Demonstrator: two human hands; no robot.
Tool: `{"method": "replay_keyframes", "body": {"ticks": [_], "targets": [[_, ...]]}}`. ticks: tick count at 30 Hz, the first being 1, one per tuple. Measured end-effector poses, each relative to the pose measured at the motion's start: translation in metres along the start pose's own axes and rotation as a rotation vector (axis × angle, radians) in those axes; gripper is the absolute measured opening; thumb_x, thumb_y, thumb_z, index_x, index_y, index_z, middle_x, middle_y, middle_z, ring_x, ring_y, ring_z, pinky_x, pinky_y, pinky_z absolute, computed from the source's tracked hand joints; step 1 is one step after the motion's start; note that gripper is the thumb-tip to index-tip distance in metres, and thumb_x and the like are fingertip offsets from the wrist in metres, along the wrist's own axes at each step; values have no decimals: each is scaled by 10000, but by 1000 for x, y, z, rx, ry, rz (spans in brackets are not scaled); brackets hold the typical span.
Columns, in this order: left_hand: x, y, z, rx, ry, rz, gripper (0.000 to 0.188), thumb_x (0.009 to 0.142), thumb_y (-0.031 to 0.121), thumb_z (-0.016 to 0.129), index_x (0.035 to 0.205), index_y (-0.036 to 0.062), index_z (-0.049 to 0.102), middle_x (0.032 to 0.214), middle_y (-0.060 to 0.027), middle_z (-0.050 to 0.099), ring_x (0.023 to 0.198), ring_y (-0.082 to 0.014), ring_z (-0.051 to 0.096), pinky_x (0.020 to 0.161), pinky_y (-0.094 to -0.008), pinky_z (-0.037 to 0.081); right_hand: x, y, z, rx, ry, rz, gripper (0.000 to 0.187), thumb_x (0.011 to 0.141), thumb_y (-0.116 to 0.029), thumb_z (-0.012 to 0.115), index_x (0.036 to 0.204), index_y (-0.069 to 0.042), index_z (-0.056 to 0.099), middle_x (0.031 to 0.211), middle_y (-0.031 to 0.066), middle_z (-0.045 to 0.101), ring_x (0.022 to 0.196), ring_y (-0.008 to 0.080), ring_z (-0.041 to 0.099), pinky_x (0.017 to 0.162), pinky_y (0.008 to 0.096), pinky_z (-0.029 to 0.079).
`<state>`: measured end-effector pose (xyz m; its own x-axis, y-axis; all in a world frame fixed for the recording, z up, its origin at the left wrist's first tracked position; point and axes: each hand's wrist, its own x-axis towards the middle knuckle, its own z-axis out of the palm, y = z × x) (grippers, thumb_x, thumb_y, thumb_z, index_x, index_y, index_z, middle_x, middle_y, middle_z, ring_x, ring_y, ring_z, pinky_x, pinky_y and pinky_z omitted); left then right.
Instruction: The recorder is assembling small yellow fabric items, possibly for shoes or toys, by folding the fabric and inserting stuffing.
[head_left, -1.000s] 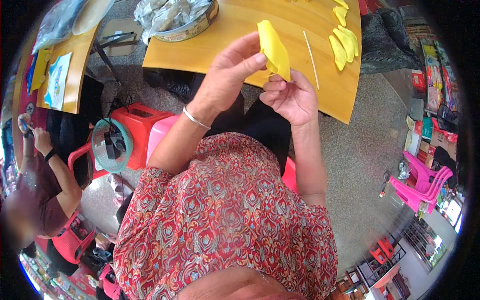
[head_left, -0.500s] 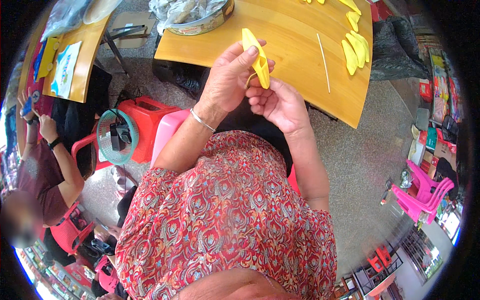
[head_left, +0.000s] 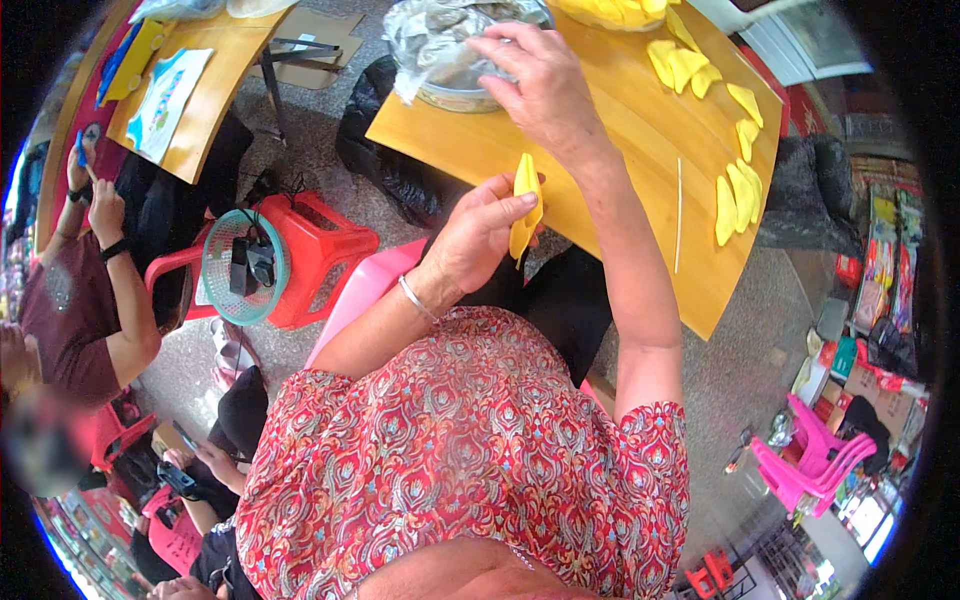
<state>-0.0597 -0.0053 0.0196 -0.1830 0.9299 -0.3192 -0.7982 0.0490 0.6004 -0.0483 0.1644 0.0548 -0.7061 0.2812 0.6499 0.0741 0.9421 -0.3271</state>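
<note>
Head view shows the left hand (head_left: 478, 232) pinched on a folded yellow wrapper (head_left: 524, 205), thumb on top, held upright just off the near edge of the wooden surface (head_left: 600, 150). Right hand (head_left: 540, 85) reaches forward with fingers spread and bent, resting on a foil-lined bowl (head_left: 450, 60) of filling; whether it grips anything I cannot tell. More yellow wrappers (head_left: 735, 195) lie along the far right of the surface, beside a thin stick (head_left: 679, 215). A red stool (head_left: 310, 255) with a small fan (head_left: 243, 267) stands to the left.

The right hand (head_left: 540, 85) hides part of the foil-lined bowl (head_left: 450, 50).
</note>
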Motion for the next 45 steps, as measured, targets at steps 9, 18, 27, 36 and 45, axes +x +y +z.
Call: {"method": "replay_keyframes", "body": {"ticks": [9,18,27,36,45], "targets": [[3,13,-11,85,48,86,447,954,364,490,1185,-17,530,914,-70,609,776,-134,557,717,-252,443,29,24,44,174,-110,132,227,784,-112,697,1009,-97,687,1048,29,654,938,180,600,823,311,473],[4,28,-14,242,101,197,377,975,315,481,1143,-11,570,848,-62,624,708,-99,578,629,-213,461,12,13,-25,1000,267,642,115,892,-93,616,976,-21,649,907,29,654,806,109,624,661,283,554],[13,3,33,199,-65,328,392,877,114,655,1228,-2,523,1041,-70,633,899,-126,618,779,-244,520,-89,-53,-69,1296,455,943,172,921,-153,585,969,9,613,888,71,651,763,157,651,630,327,579],[-2,-19,40,322,-66,112,215,867,163,668,1023,28,605,801,-38,642,552,-87,577,424,-201,466,-153,-53,-89,1152,492,843,351,878,-177,666,1138,33,557,1047,92,632,949,145,605,826,276,487],[1,-17,37,425,-85,7,207,885,183,648,1013,35,582,742,-36,596,499,-107,527,413,-213,412,-171,-41,-94,1030,435,927,244,850,-137,694,1034,20,662,937,74,682,869,119,629,796,252,501]]}}
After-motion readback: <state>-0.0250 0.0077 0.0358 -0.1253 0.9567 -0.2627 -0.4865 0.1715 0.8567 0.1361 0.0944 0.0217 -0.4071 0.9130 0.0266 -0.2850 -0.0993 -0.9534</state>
